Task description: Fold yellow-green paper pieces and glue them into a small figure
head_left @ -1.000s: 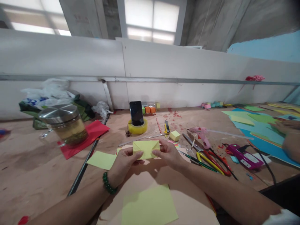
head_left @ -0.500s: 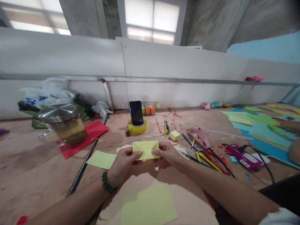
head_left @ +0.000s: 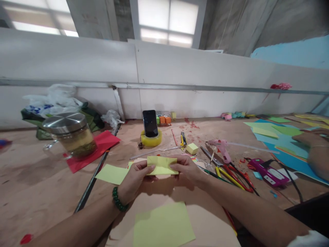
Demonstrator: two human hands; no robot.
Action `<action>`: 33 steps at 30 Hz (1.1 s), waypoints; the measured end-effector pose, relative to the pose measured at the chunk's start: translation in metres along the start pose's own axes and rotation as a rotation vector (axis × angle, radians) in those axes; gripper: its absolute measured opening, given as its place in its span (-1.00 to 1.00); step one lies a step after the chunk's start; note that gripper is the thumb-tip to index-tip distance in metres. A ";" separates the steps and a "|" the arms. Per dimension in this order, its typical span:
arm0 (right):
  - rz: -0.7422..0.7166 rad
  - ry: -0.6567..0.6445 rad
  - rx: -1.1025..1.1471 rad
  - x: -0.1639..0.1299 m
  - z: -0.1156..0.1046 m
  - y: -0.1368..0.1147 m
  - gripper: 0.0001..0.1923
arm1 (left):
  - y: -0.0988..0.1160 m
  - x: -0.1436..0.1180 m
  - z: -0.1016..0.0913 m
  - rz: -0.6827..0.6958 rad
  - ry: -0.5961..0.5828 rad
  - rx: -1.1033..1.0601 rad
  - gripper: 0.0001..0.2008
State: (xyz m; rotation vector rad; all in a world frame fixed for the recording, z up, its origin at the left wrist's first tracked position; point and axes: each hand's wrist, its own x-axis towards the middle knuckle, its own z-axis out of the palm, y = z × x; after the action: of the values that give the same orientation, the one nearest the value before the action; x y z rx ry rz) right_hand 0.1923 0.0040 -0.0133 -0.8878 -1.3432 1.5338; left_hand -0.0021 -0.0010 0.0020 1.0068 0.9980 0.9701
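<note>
Both of my hands hold a folded yellow paper (head_left: 161, 165) above the brown table (head_left: 38, 192), in the middle of the view. My left hand (head_left: 136, 178), with a green bead bracelet at its wrist, pinches the paper's left end. My right hand (head_left: 187, 169) grips its right end. The paper is tilted flatter, its top face toward the camera. A flat yellow sheet (head_left: 163, 224) lies just in front of me, and another yellow sheet (head_left: 111, 174) lies left of my left hand.
A lidded glass jar (head_left: 73, 136) stands on red paper at the left. A phone (head_left: 150, 123) leans in a yellow tape roll. Scissors, pens, a pink glue gun (head_left: 221, 148) and a purple tool (head_left: 267, 172) lie right. Another person's hand (head_left: 312, 147) rests on coloured sheets far right.
The folded yellow paper has tipped from upright to flatter between my hands. The other person's hand at the far right has shifted over the coloured sheets.
</note>
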 end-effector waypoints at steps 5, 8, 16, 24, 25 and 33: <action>-0.002 0.011 -0.034 0.000 0.000 0.003 -0.72 | 0.002 0.000 0.001 -0.031 0.054 -0.080 -0.77; -0.005 0.023 -0.042 0.000 0.000 0.003 -0.78 | 0.002 -0.002 0.002 -0.071 0.068 -0.111 -0.88; 0.018 -0.037 -0.116 -0.003 -0.002 0.005 -0.69 | 0.004 -0.001 0.001 -0.101 0.045 -0.138 -0.93; -0.010 0.042 -0.136 -0.002 0.000 0.006 -0.64 | 0.010 -0.007 0.007 -0.101 0.041 -0.225 -0.76; -0.020 0.043 -0.118 -0.001 0.001 0.006 -0.66 | 0.010 -0.008 0.007 -0.107 0.034 -0.223 -0.77; -0.086 0.040 -0.080 -0.002 0.003 0.005 -0.74 | 0.004 -0.006 0.007 -0.137 0.008 -0.236 -0.87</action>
State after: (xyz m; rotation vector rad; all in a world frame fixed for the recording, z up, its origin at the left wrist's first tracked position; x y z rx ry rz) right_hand 0.1894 0.0011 -0.0178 -0.8943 -1.4040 1.3979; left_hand 0.0024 -0.0069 0.0088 0.7300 0.9224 0.9532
